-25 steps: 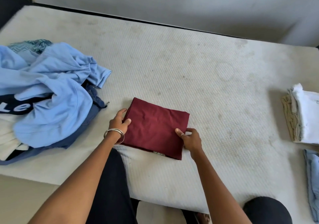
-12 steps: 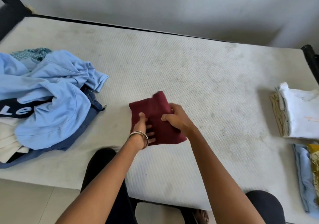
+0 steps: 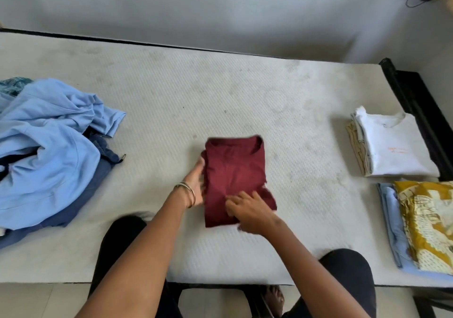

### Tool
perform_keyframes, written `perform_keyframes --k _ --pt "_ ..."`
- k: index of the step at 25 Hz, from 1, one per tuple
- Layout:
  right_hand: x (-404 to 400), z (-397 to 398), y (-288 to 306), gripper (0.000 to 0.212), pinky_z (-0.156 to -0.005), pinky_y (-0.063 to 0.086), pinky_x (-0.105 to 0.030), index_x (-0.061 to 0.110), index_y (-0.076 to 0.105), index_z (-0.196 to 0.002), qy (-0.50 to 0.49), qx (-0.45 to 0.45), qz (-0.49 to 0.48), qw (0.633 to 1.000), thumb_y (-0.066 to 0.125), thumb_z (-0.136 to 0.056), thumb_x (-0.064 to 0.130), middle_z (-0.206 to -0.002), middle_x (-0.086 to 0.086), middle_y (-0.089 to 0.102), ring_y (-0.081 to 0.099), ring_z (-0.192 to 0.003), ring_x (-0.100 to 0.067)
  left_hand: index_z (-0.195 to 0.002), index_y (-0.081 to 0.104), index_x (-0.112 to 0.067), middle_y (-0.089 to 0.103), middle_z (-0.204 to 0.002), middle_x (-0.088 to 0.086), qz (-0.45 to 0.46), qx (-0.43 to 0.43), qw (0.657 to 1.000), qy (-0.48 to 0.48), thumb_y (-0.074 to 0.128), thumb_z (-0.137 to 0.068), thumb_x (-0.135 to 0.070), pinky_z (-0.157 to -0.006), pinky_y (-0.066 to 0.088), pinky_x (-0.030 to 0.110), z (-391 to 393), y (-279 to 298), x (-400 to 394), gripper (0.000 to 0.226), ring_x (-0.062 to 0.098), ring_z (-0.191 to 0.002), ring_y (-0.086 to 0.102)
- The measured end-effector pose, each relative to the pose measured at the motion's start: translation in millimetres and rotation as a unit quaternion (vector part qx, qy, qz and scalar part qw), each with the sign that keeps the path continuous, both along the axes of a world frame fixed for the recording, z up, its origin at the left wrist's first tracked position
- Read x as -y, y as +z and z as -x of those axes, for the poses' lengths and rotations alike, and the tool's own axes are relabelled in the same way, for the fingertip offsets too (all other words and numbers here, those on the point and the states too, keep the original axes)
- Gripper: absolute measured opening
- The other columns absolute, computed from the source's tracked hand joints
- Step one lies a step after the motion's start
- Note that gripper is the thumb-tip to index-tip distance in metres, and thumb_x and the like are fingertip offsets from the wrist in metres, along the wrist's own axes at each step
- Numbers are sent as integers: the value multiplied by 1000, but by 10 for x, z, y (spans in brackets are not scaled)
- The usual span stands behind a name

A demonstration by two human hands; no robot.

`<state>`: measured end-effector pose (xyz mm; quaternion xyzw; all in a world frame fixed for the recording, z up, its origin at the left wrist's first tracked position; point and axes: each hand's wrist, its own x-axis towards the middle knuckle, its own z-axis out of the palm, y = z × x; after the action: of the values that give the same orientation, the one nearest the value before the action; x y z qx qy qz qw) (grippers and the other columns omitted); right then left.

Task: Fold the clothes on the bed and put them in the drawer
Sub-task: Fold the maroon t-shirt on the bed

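Note:
A maroon shirt [image 3: 235,170], folded into a narrow upright rectangle, lies in the middle of the white mattress [image 3: 171,92]. My left hand [image 3: 195,183], with bangles on the wrist, holds the shirt's left edge; its fingers are hidden under the cloth. My right hand [image 3: 247,211] rests on the shirt's lower right part with spread fingertips touching the fabric. A loose flap sticks out at the lower right. No drawer is in view.
A heap of unfolded light blue and dark blue clothes [image 3: 49,151] covers the mattress's left end. At the right end are a folded white shirt on a beige stack [image 3: 392,146] and a yellow patterned cloth on a folded blue one [image 3: 426,222]. The black bed frame [image 3: 416,102] borders the right side.
The maroon shirt was folded in half again, from a wide rectangle to a narrow one, and now lies flat. My right hand moved from its top to its lower right part.

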<state>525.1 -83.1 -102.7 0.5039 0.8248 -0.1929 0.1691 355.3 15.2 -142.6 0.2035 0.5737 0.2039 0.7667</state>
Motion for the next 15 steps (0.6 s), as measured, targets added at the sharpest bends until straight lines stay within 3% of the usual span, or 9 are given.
perform_keyframes --k 1,3,5,6,8,10,12,14,15 --pt "106 -50 -184 48 -100 36 -51 18 52 -123 -13 -6 98 995 75 -81 26 -153 -4 37 39 -132 -28 -121 55 -24 60 -125 2 -14 -50 998 -27 66 -72 -70 -89 47 41 -5 -162 148 68 22 -112 57" --pt "203 -139 -360 43 -102 40 -48 21 60 -119 -106 -120 163 973 77 -81 33 -146 -3 47 43 -131 -27 -130 48 -28 56 -133 3 -80 -165 981 -59 85 -58 -58 -98 46 39 -20 -409 416 86 20 -114 57" --pt "170 -247 -448 27 -91 48 -40 17 67 -109 -290 -283 83 911 75 -85 28 -114 -2 67 61 -107 -23 -144 35 -21 53 -137 5 -129 -233 960 -88 87 -62 -42 -107 41 38 -105 -394 507 99 24 -121 55" --pt "134 -320 -481 24 -88 50 -38 15 67 -107 -382 -294 23 876 73 -87 25 -107 -1 69 63 -99 -21 -147 29 -17 51 -140 8 -139 -276 946 -98 85 -69 -33 -109 38 37 -159 -375 501 98 26 -126 52" --pt "83 -473 -582 32 -90 50 -39 11 61 -117 -527 -250 -51 810 70 -89 24 -111 -7 67 62 -103 -24 -148 26 -13 48 -142 12 -131 -326 930 -106 79 -77 -21 -108 37 35 -238 -330 439 89 30 -128 49" --pt "109 -528 -678 49 -97 46 -45 7 51 -129 -620 -219 -20 753 68 -91 33 -123 -12 61 56 -116 -31 -140 38 -11 54 -133 12 -111 -332 933 -80 76 -79 -17 -103 40 34 -255 -382 429 72 31 -121 54" --pt "172 -514 -806 53 -101 39 -49 12 47 -130 -639 -194 34 743 67 -90 41 -121 0 59 53 -116 -25 -121 56 -10 63 -118 11 -78 -296 951 -50 72 -80 -17 -100 46 40 -232 -447 470 44 32 -110 61" --pt "158 -491 -861 34 -95 40 -43 16 54 -111 -646 -222 73 727 69 -89 36 -100 6 59 55 -101 -20 -101 64 -10 68 -107 17 -48 -214 975 -13 64 -83 -8 -92 52 48 -217 -425 488 17 35 -99 65" --pt "154 -477 -848 22 -85 45 -38 14 59 -96 -650 -264 82 708 70 -87 30 -88 4 61 58 -90 -22 -99 64 -9 68 -104 18 -42 -185 982 3 58 -85 -2 -88 54 47 -220 -390 475 16 34 -93 65"
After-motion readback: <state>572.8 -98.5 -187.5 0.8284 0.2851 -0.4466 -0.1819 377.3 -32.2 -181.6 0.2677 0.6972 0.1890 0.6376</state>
